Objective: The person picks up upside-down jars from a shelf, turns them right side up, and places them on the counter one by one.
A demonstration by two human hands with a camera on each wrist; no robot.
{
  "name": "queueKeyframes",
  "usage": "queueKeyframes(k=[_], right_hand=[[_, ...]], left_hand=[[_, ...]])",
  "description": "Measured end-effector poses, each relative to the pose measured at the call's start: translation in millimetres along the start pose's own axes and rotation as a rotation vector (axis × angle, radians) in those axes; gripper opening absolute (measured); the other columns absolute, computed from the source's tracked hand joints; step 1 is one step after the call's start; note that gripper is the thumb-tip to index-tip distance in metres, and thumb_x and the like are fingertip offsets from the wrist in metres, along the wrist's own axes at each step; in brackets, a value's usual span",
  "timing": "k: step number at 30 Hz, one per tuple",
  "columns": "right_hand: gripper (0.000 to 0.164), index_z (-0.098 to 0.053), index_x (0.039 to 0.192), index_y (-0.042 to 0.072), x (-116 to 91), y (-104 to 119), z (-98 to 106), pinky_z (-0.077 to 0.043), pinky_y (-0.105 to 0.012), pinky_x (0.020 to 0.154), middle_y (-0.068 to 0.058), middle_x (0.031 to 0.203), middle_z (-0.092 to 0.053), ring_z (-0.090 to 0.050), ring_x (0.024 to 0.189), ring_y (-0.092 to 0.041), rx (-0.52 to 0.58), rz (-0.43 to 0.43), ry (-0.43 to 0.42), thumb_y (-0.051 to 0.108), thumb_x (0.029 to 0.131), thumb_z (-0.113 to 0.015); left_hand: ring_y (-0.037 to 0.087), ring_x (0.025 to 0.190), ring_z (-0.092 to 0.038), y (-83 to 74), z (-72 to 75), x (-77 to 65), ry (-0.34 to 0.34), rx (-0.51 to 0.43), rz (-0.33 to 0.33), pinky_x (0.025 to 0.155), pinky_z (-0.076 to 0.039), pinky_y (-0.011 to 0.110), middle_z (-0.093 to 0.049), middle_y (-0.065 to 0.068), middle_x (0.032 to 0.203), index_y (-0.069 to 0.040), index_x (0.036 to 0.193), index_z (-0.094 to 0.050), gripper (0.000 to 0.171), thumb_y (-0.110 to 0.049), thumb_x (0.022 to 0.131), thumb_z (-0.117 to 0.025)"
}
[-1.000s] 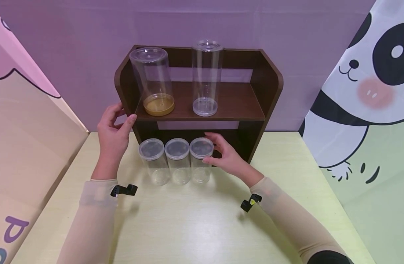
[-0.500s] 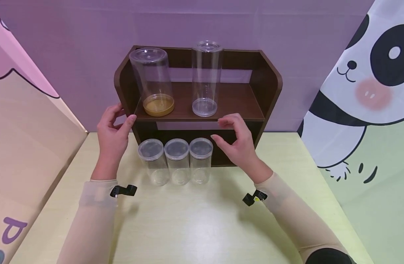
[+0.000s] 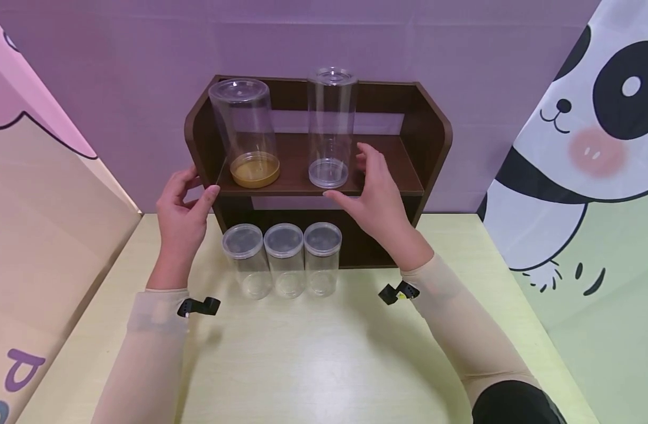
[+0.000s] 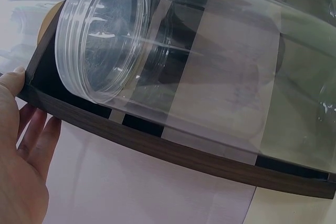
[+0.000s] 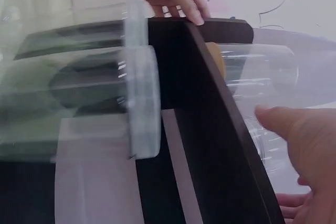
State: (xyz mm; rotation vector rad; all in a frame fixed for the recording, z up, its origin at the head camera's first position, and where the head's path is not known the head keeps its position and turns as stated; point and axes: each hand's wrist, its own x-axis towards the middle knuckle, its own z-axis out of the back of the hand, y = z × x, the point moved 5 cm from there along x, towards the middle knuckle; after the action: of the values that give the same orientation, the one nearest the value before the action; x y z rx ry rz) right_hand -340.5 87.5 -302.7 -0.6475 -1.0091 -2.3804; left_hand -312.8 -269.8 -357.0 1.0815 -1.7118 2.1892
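Note:
My left hand (image 3: 180, 218) grips the left side panel of a dark brown two-tier shelf (image 3: 432, 132); in the left wrist view the fingers (image 4: 39, 135) wrap under its edge. On the upper tier stand a wide clear jar (image 3: 244, 126) with a gold base and a slimmer tall clear jar (image 3: 330, 118). My right hand (image 3: 379, 203) is beside the slim jar's lower right, thumb forward and fingers spread apart. Three lidded clear jars, left (image 3: 243, 241), middle (image 3: 284, 241) and right (image 3: 322, 240), stand in a row before the lower tier.
The pale wooden table (image 3: 313, 365) carries the shelf and the jar row. Behind rises a purple backdrop (image 3: 143, 76). A panda-printed panel (image 3: 583, 153) borders the right side and a pink and beige one (image 3: 48, 194) the left.
My right hand has left the rightmost lidded jar and moved up to the slim jar on the upper tier. My left hand stays on the shelf's side.

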Motion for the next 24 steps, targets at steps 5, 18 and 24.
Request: queueKeyframes(k=[5, 18, 24], right_hand=[[0.116, -0.022, 0.171, 0.01, 15, 0, -5, -0.056, -0.048, 0.112, -0.016, 0.152, -0.057, -0.06, 0.139, -0.029, 0.0, -0.091, 0.1, 0.034, 0.087, -0.098], [0.12, -0.019, 0.171, 0.012, 28, 1, -14, -0.056, -0.048, 0.109, -0.013, 0.146, -0.065, -0.063, 0.137, -0.028, 0.125, -0.135, 0.12, 0.026, 0.085, -0.1], [0.113, -0.023, 0.171, 0.014, 26, -2, -11, -0.057, -0.047, 0.109, -0.012, 0.143, -0.066, -0.064, 0.135, -0.027, 0.198, -0.15, 0.135, 0.023, 0.088, -0.098]], left_hand=[[0.016, 0.121, -0.067, 0.4, -0.1, 0.3, 0.001, -0.012, -0.006, 0.094, -0.059, 0.02, -0.07, -0.011, 0.125, -0.014, 0.143, -0.075, 0.04, -0.012, 0.103, -0.08], [0.018, 0.122, -0.067, 2.6, -0.4, 0.6, 0.004, 0.002, 0.0, 0.095, -0.059, 0.02, -0.071, -0.007, 0.127, -0.018, 0.144, -0.075, 0.04, -0.016, 0.104, -0.08], [0.017, 0.122, -0.067, 3.1, -0.3, 0.5, 0.007, -0.005, 0.005, 0.095, -0.059, 0.02, -0.071, -0.007, 0.127, -0.019, 0.144, -0.075, 0.041, -0.016, 0.104, -0.08]])
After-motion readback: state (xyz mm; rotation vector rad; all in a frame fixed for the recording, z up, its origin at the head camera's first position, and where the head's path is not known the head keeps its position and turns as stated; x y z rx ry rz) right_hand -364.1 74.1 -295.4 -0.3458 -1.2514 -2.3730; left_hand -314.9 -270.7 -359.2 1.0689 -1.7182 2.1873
